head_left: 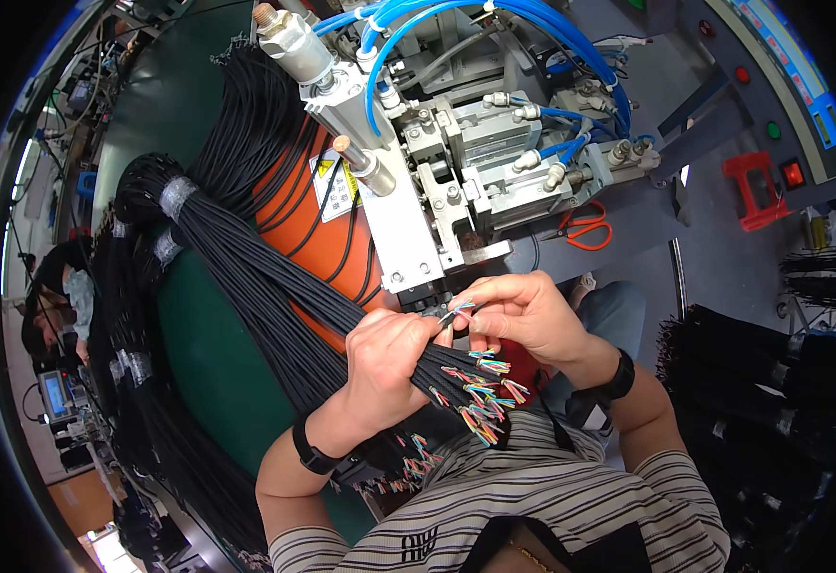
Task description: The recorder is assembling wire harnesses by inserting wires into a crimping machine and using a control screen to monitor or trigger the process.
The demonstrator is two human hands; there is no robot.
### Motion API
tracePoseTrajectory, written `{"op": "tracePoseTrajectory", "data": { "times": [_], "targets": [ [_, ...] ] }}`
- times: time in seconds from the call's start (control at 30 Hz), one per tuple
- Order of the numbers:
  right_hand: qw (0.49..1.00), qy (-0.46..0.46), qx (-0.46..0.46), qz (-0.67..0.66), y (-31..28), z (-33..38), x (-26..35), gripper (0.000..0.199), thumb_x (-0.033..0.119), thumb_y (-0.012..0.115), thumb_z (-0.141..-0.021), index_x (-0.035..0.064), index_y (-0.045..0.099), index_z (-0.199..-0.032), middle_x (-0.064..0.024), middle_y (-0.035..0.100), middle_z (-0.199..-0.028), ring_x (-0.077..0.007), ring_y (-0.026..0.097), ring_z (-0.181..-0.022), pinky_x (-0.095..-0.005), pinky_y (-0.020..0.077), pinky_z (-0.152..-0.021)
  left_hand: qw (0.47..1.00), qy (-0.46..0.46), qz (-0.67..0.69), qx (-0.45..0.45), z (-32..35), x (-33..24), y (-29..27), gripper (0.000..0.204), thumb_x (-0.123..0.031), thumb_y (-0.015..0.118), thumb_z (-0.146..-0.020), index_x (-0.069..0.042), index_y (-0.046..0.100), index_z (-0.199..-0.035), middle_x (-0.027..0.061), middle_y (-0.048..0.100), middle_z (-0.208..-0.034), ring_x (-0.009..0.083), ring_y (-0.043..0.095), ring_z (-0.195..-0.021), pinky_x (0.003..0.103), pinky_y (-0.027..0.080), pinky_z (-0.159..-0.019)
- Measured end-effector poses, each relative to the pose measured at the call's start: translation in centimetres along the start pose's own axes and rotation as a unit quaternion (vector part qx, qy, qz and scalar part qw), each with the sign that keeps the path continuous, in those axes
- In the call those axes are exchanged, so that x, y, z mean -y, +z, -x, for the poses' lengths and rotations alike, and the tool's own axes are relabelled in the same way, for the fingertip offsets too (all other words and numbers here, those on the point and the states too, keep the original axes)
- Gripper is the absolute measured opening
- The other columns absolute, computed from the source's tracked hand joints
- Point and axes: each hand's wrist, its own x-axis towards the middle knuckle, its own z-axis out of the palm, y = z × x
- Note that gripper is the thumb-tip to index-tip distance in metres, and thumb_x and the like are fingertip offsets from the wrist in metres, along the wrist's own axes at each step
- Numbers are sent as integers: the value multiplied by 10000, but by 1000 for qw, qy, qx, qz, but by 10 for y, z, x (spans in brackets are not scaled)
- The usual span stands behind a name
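My left hand (386, 355) is closed on a black cable near its stripped end, just in front of the metal machine (380, 205). Thin coloured wires (460, 309) fan out of that end. With finger and thumb my right hand (529, 318) pinches at these wires. Beneath my left wrist runs a thick bundle of black cables (265, 272), bound with clear wrap. The bundle's stripped ends (480, 392) show red, yellow, blue and white wires below my hands.
Blue air hoses (494, 8) arch over the machine. Orange-handled scissors (586, 226) lie right of it. More cable bundles rest on the green table (193, 353) and hang at right (752, 401). A red plastic frame (755, 191) stands near a screen (800, 72).
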Motion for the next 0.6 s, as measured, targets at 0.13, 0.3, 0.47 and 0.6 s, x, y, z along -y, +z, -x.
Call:
{"op": "tracePoseTrajectory", "data": {
  "times": [0.13,0.3,0.47,0.6],
  "targets": [
    [999,14,20,25,-4,-3,4,174,34,660,-957,-59,700,-1098,-102,709,-970,-121,675,-691,-209,503,-576,1000,8,9,23,-1,2,-4,201,-81,776,-713,-43,637,-852,78,659,-715,252,640,-614,349,455,-585],
    [967,-95,25,234,-6,-7,4,107,30,683,-916,-27,711,-1002,-76,706,-910,-114,664,-647,-222,486,-544,998,17,27,49,-1,4,-5,198,-94,775,-719,-42,638,-850,78,644,-692,251,634,-600,362,454,-568],
    [764,-329,-30,554,7,-7,4,55,33,722,-819,19,678,-850,-69,651,-806,-178,632,-567,-282,478,-511,994,30,-41,93,4,-4,-9,236,-81,730,-698,-20,648,-911,70,624,-724,252,610,-623,359,467,-625],
    [688,-291,-41,664,7,-7,12,86,47,733,-768,43,655,-805,-66,603,-747,-235,593,-543,-331,479,-504,987,23,-121,99,4,-11,-8,353,-60,681,-687,18,666,-1031,81,622,-839,246,603,-715,353,473,-681]
  ]
}}
